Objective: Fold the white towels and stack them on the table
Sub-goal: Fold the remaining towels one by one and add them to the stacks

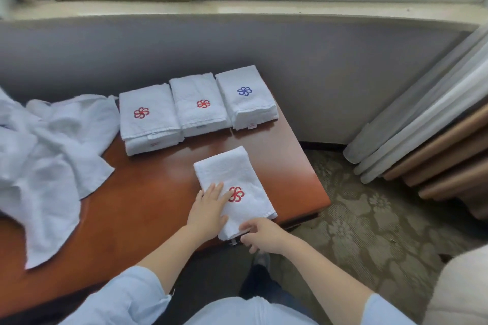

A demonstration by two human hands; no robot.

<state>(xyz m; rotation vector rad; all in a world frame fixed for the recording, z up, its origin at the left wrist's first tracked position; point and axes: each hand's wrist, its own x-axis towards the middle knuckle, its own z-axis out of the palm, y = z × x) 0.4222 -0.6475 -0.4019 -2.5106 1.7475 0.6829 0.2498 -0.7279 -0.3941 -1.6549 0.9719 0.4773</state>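
A folded white towel (232, 174) with a red flower emblem lies near the front right corner of the brown table (148, 192). My left hand (210, 207) rests flat on its left side, fingers spread. My right hand (260, 235) pinches the towel's near edge, which hangs slightly over the table's front. Three folded stacks stand in a row at the back: a left stack (149, 119) and a middle stack (199, 104) with red emblems, and a right stack (245, 96) with a blue emblem. A heap of unfolded white towels (45, 155) covers the table's left end.
A grey wall and a window sill (237, 12) run behind the table. Curtains (427, 124) hang at the right above patterned carpet (369, 219). A pale seat corner (462, 290) shows at the lower right. My legs and shoe are below the table edge.
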